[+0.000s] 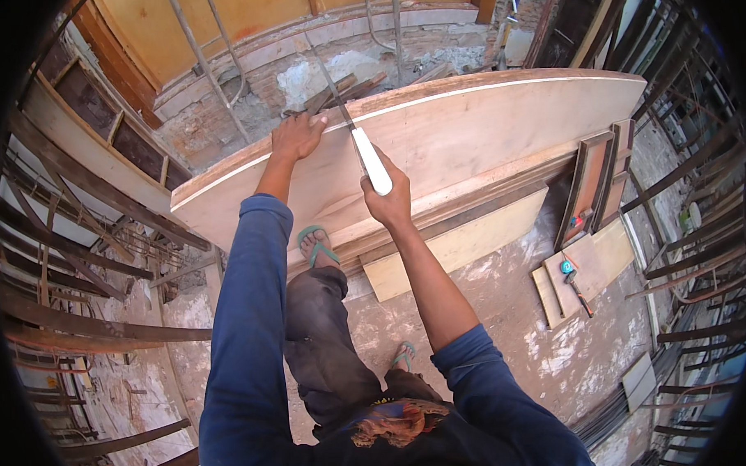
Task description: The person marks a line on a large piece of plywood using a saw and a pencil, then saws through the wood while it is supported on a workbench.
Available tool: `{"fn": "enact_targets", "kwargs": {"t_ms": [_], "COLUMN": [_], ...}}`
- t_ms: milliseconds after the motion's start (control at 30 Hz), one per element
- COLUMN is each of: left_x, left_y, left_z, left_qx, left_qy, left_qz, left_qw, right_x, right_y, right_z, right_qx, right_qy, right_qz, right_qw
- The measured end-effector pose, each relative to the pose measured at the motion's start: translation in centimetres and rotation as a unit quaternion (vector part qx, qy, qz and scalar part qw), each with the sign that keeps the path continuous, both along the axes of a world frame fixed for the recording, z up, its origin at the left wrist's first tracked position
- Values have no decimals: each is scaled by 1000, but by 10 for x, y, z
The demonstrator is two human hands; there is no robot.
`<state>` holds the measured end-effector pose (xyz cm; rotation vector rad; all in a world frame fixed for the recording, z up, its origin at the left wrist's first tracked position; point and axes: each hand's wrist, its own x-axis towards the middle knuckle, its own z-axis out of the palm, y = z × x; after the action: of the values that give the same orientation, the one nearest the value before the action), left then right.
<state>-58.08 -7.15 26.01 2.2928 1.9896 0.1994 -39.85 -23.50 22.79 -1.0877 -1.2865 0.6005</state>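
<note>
A long, pale wooden panel (468, 127) stands on its edge in front of me, with a light strip running along its top. My right hand (391, 195) grips the white handle of a handsaw (370, 161). The saw's narrow dark blade lies across the panel's top edge and points away from me. Just left of the blade, my left hand (298, 137) holds the same top edge, its fingers over the far side. My left foot (317, 245), in a green flip-flop, rests by the panel's lower side.
Below the panel lies a pale board (456, 246). To the right, a hammer (578, 290) and a round blue tool (566, 266) lie on wood pieces beside a leaning brown frame (581, 189). Stacked timber (709, 213) lines the right side; long strips (88, 317) stand left.
</note>
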Motion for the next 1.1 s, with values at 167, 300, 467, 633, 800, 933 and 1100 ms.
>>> {"fn": "enact_targets", "kwargs": {"t_ms": [167,300,467,633,800,933,1100], "left_x": [-9,-19,-9,-11,-1,-14,-22], "left_y": [30,32,9,36,50,65,81], "left_z": [1,-8,-13,-8,-12,-26,-25], "left_qx": [26,28,80,84,111,89,66], "left_qy": [-2,-31,-44,-41,-37,-11,-26], "left_qz": [19,10,-19,-14,-2,-6,3], "left_qw": [999,999,996,995,993,996,998], "right_x": [-10,-19,-13,-10,-13,-10,14], "right_y": [17,5,-12,19,29,-30,-168], "right_z": [8,-1,-18,-50,-36,-24,-26], "right_qx": [-8,-3,-11,82,78,-45,-126], "right_qy": [15,-3,13,22,0,-14,-49], "right_qz": [11,-4,2,35,13,2,-3], "right_qw": [1000,1000,1000,996,997,999,991]}}
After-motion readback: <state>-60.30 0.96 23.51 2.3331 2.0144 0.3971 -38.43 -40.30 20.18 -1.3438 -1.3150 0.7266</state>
